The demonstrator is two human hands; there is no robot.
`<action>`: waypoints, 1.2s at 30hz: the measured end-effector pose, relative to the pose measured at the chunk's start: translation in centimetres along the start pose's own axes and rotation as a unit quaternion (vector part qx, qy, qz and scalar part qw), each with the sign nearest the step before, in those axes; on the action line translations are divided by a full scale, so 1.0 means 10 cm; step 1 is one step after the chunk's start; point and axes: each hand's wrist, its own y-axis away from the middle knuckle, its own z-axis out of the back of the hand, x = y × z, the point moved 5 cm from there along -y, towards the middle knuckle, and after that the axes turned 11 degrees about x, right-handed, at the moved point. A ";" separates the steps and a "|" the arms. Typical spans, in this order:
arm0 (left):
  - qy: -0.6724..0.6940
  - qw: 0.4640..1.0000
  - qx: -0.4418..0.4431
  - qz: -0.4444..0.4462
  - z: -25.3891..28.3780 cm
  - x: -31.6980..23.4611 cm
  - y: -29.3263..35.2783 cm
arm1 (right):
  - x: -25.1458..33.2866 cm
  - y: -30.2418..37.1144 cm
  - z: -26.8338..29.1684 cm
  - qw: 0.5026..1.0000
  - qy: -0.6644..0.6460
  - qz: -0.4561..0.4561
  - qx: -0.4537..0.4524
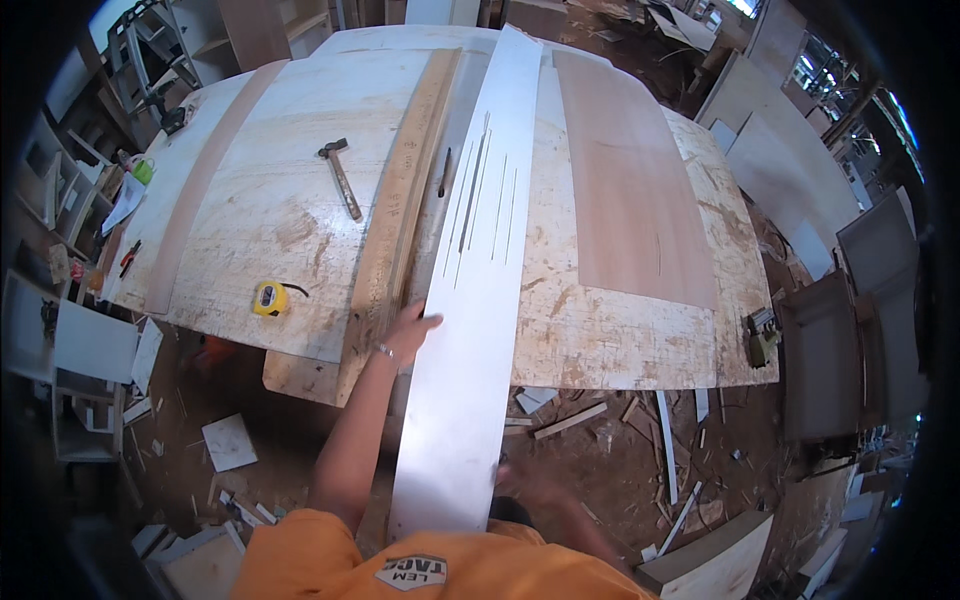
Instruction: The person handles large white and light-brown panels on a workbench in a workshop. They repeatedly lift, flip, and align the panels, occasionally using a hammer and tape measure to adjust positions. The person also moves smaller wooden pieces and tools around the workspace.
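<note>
A long white board (470,290) reaches from close to my body across the workbench to its far edge. Several thin dark lines run lengthwise on its upper half; whether they are slots or marks I cannot make out. My left hand (408,333) grips its left edge, with the thumb on the top face. By the near right edge, my right hand (525,482) is blurred and in shadow, so its fingers do not show clearly. Left of the board lies a long wooden plank (395,200), with a slim dark tool (445,172) between them.
On the workbench (620,340) lie a hammer (342,180), a yellow tape measure (270,298), a brown veneer sheet (635,190) and a narrow brown strip (215,180). Wood offcuts (570,420) litter the floor. Panels (800,170) lean at the right; cabinet frames (85,350) stand left.
</note>
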 end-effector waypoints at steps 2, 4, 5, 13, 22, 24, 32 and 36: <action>-0.062 0.996 -0.055 -0.014 0.09 0.21 0.33 | 0.17 0.16 -0.72 0.986 -0.160 -0.008 0.039; -0.092 0.987 -0.123 -0.052 0.14 0.19 0.40 | 0.17 0.06 -0.83 0.989 -0.143 0.027 -0.007; -0.091 0.978 -0.167 -0.080 0.17 0.14 0.39 | 0.14 -0.05 -0.81 0.993 -0.105 0.052 -0.031; -0.151 0.961 -0.227 -0.039 0.62 0.03 0.07 | 0.79 -0.08 -0.53 0.974 0.033 0.157 -0.158; -0.273 0.922 -0.252 -0.107 0.44 0.04 0.50 | 0.65 0.03 -0.86 0.971 0.033 0.182 -0.154; -0.242 0.920 -0.258 -0.166 0.40 -0.02 0.57 | 0.60 0.00 -0.89 0.966 0.015 0.205 -0.159; -0.291 0.917 -0.263 -0.072 0.49 0.05 0.46 | 0.67 0.01 -0.87 0.964 0.014 0.199 -0.178; -0.310 0.917 -0.239 -0.077 0.47 0.04 0.36 | 0.69 -0.01 -0.84 0.962 0.037 0.193 -0.190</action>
